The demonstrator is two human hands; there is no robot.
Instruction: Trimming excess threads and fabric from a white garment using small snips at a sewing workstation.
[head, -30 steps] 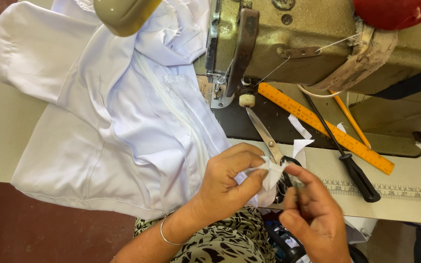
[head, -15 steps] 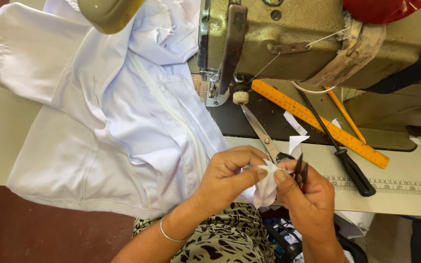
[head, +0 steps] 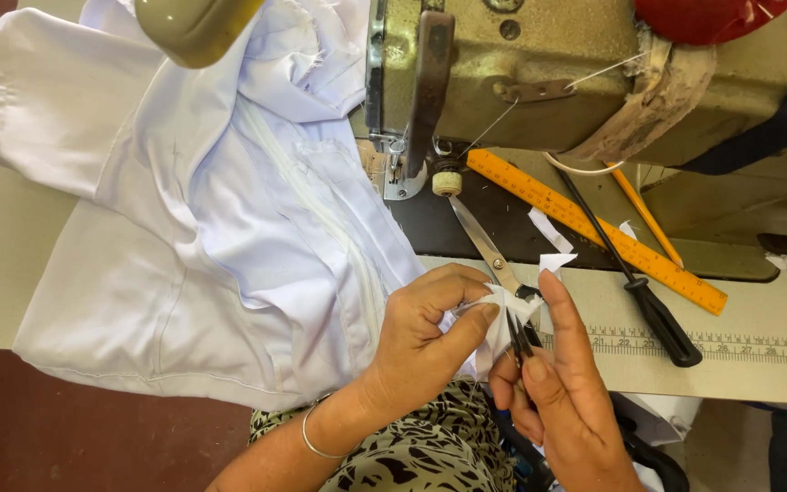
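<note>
My left hand (head: pixel 425 333) pinches a corner of the white garment (head: pixel 202 246) between thumb and fingers near the table's front edge. My right hand (head: pixel 557 392) grips small dark thread snips (head: pixel 516 330), their points up against that pinched corner. The garment spreads to the left over the table and under the sewing machine (head: pixel 539 73).
Large scissors (head: pixel 489 251) lie on the dark machine bed. An orange ruler (head: pixel 594 228), a pencil (head: pixel 644 214) and a black-handled screwdriver (head: pixel 630 273) lie to the right. Small white fabric scraps (head: pixel 550 232) sit beside them. A printed measuring scale (head: pixel 712 344) runs along the table's front right.
My right hand has risen and brought the snips to the fabric corner. My left hand has kept its pinch on the corner.
</note>
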